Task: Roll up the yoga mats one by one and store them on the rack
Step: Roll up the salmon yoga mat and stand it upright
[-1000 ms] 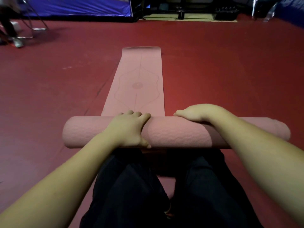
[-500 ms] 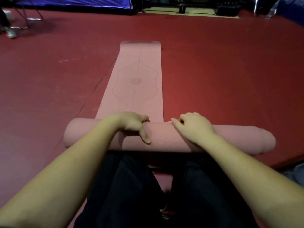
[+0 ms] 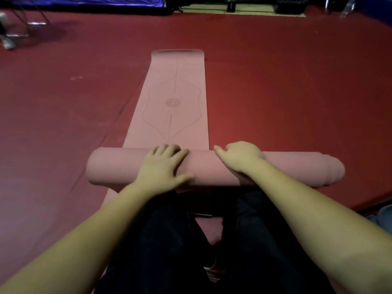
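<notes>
A pink yoga mat lies on the red floor, its near end wound into a thick roll (image 3: 118, 168) that runs left to right in front of my knees. The flat part (image 3: 174, 98), printed with a line pattern, stretches away from me. My left hand (image 3: 163, 166) presses on top of the roll near its middle, fingers hooked over the far side and thumb on the near side. My right hand (image 3: 239, 155) curls over the roll just to the right, fingers bent on its far edge. The roll's right end (image 3: 333, 170) looks uneven, with layers stepping out.
Red floor (image 3: 286, 92) surrounds the mat. A blue padded mat (image 3: 84, 3) and metal chair legs (image 3: 25, 24) are at the far left, dark equipment (image 3: 233, 5) at the far wall. A grey-blue object (image 3: 384, 215) sits at the right edge.
The roll has turned a little further along the flat part. My left hand went from gripping the far side to lying over the top; my right hand shifted slightly left.
</notes>
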The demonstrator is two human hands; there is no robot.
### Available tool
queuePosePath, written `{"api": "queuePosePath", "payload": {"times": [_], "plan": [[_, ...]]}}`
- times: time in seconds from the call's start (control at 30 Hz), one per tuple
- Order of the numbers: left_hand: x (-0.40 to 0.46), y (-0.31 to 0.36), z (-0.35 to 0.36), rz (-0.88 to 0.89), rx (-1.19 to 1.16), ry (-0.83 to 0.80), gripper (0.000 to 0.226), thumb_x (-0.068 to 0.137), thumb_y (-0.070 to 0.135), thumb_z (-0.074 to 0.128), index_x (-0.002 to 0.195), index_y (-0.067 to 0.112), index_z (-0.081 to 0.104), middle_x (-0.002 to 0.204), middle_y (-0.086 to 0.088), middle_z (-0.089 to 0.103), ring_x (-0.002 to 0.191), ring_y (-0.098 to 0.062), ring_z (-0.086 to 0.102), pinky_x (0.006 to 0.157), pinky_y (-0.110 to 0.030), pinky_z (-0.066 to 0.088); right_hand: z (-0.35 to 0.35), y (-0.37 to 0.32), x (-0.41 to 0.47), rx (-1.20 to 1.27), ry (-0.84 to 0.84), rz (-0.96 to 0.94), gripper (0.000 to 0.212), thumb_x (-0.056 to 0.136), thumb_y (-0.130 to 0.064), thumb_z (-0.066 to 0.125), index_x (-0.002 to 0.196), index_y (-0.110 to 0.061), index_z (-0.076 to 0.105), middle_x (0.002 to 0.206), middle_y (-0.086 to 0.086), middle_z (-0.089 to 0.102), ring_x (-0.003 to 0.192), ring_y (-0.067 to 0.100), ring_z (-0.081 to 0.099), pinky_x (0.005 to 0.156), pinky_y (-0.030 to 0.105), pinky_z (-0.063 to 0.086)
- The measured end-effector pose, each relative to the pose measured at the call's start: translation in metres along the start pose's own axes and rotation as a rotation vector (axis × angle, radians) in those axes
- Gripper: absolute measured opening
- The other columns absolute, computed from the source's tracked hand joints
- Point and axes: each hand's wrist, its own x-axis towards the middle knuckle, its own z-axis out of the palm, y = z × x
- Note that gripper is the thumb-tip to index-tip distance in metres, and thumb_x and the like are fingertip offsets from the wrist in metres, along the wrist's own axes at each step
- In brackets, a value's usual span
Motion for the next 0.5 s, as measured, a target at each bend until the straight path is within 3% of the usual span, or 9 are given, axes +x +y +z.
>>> {"api": "queuePosePath", "payload": {"times": [0.1,0.17,0.33,0.5], "plan": [[-0.017,0.012,0.017,-0.022,0.221,-0.017,0.115,0.051,0.079,0.070,0.142,0.014,0.045,0.140,-0.014,0.051,0.126,-0.040,0.047,0.106,-0.065,0.030,-0.002,-0.001,0.011,0.002,-0.058,-0.005,0.076,0.095,-0.062,0.018,0.118,-0.010,0.068,0.122,0.017,0.065,0.112,0.034,0.060,0.092,0.040,0.047],[-0.015,0.019,0.019,-0.118,0.264,-0.068,0.121,0.046,0.070,0.080,0.145,0.015,0.039,0.143,-0.019,0.046,0.130,-0.044,0.042,0.106,-0.067,0.026,-0.003,-0.003,0.015,0.012,-0.083,-0.003,0.076,0.095,-0.062,0.018,0.120,-0.009,0.067,0.124,0.017,0.065,0.112,0.034,0.060,0.091,0.040,0.047],[-0.007,0.024,0.013,-0.139,0.288,-0.082,0.111,0.054,0.068,0.076,0.145,0.017,0.038,0.140,-0.016,0.047,0.128,-0.040,0.042,0.105,-0.064,0.030,-0.010,0.000,0.012,0.030,-0.129,0.033,0.075,0.096,-0.060,0.020,0.126,-0.007,0.063,0.131,0.019,0.060,0.116,0.035,0.057,0.090,0.039,0.044],[-0.002,0.023,-0.012,-0.103,0.247,-0.087,0.111,0.059,0.074,0.069,0.149,0.024,0.028,0.146,-0.009,0.041,0.131,-0.033,0.040,0.109,-0.058,0.028,-0.030,0.000,0.006,0.058,-0.195,0.040,0.071,0.099,-0.056,0.023,0.139,-0.005,0.052,0.146,0.019,0.048,0.130,0.034,0.048,0.104,0.039,0.038]]}}
